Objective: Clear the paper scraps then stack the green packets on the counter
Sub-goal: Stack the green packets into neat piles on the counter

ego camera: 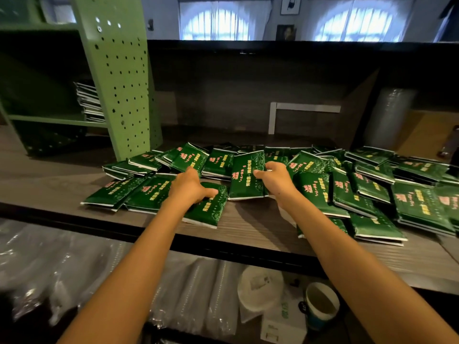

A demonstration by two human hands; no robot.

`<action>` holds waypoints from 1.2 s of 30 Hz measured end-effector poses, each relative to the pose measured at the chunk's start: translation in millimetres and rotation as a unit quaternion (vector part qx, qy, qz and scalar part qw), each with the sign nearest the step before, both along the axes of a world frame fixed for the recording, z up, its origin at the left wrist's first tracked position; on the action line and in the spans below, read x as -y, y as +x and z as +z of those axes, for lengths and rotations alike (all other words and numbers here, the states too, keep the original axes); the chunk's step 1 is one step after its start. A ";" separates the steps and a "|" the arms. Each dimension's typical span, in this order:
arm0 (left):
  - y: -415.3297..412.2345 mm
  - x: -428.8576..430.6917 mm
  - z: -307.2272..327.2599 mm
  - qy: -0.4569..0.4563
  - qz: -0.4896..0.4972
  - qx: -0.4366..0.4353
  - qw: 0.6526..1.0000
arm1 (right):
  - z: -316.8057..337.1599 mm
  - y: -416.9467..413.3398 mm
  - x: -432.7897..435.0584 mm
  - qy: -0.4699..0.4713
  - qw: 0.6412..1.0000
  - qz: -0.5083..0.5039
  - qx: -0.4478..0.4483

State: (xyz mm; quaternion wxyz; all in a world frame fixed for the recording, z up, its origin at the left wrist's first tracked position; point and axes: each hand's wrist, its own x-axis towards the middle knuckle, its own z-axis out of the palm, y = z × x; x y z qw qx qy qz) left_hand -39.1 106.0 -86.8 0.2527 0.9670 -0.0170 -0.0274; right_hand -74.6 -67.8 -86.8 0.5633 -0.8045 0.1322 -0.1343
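Glossy green packets (367, 187) lie in a loose, overlapping sprawl across the wood-grain table (248, 227). The sprawl begins just to the right of the green perforated post (121, 90) and runs well away from it toward the far right. The packets are flat, rectangular and soft-edged, with white seams and pink and yellow print. Most lie with their long axis pointing roughly away from the person, though several are skewed.

Both arms are stretched forward into the part of the heap nearest the post. The left hand (191, 186), the one closer to the post, rests on the far end of the front packet (208, 212), thumb spread across its face. Its fingers are hidden, so I cannot tell whether it grips or merely presses. The right hand (274, 178), further from the post, pinches the middle packet (244, 180) by its right edge, thumb on the face and fingers curled behind. That packet lies between the two hands, so gathering it looks like the step in hand. No paper scraps show plainly among the packets.
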 end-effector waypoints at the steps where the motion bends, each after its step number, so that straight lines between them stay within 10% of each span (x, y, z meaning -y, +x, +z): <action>1: 1.0 1.9 1.0 -0.009 -0.005 -0.017 1.000 | 0.6 0.0 2.0 0.004 1.000 -0.003 0.004; 15: 5.9 26.3 10.0 -0.248 -0.047 -0.116 0.961 | -5.7 14.8 26.7 0.027 0.992 -0.116 0.030; 25: 46.1 58.3 41.2 -0.508 -0.019 0.058 0.859 | 14.6 35.7 49.9 0.115 0.990 -0.075 0.011; 36: 59.5 85.8 6.7 -0.476 -0.046 0.148 0.866 | -0.1 42.5 33.5 0.157 0.986 0.058 0.017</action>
